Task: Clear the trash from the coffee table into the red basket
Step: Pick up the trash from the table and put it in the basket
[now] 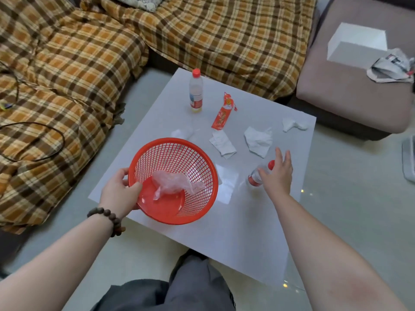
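Note:
My left hand [120, 190] grips the rim of the red mesh basket [202, 173], held tilted over the white coffee table [235, 221]. A crumpled clear plastic bag [175, 182] lies inside it. My right hand [278, 173] hovers with fingers spread just over a small lying bottle [254, 177] with a red cap and red label, partly hiding it. Farther back stand an upright red-capped bottle [195, 92], a red snack wrapper [223, 112] and several crumpled white tissues [258, 141], [222, 143], [293, 125], [183, 132].
A plaid-covered sofa [67, 75] wraps the table's left and far sides, with a black cable [45, 140] on it. A brown ottoman [350, 86] at the right holds a white box [357, 44] and crumpled paper [391, 66]. My knee [190, 283] is at the table's near edge.

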Demonstrator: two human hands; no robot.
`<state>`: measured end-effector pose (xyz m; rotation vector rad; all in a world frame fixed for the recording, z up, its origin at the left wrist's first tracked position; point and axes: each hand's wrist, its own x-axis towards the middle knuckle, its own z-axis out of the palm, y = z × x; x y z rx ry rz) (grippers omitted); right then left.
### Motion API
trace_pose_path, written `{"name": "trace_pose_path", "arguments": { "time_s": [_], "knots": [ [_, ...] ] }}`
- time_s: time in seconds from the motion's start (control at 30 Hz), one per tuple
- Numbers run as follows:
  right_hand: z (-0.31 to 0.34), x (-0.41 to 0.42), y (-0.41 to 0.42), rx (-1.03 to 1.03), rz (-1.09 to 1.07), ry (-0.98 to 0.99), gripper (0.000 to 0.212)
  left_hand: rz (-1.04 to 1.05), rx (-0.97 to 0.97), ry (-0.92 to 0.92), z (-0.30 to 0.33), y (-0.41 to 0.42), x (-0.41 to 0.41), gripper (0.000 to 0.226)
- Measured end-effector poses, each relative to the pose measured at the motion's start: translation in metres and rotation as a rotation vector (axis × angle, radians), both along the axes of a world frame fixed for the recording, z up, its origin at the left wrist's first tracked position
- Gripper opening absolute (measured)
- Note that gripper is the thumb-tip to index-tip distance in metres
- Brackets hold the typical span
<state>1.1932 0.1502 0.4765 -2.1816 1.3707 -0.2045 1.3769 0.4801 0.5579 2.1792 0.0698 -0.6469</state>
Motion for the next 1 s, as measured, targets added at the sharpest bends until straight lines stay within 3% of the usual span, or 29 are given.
{"name": "trace_pose_path", "arguments": {
  "time_s": [0.17,0.33,0.6,0.73,0.87,1.0],
  "knots": [
    [-0.025,0.011,-0.012,0.091,-0.004,0.004,0.040,-0.040,0.013,0.059,-0.005,-0.011,0.011,0.034],
    [-0.021,0.015,-0.009,0.062,-0.077,-0.037,0.023,-0.070,0.022,0.080,-0.005,-0.015,0.023,0.035],
    [0.083,0.036,0.055,-0.203,-0.273,-0.709,0.015,-0.015,0.010,0.049,0.001,-0.020,0.054,0.038],
    [0.128,0.057,0.104,-0.149,-0.055,-0.815,0.016,-0.003,-0.038,0.021,0.008,-0.019,0.066,0.029],
    [0.131,0.080,0.144,-0.047,0.283,-0.688,0.013,-0.016,-0.096,0.008,0.015,-0.013,0.073,0.026],
    [0.116,0.101,0.172,0.030,0.485,-0.497,0.011,-0.016,-0.144,0.008,0.022,-0.002,0.078,0.028]
  ]
}}
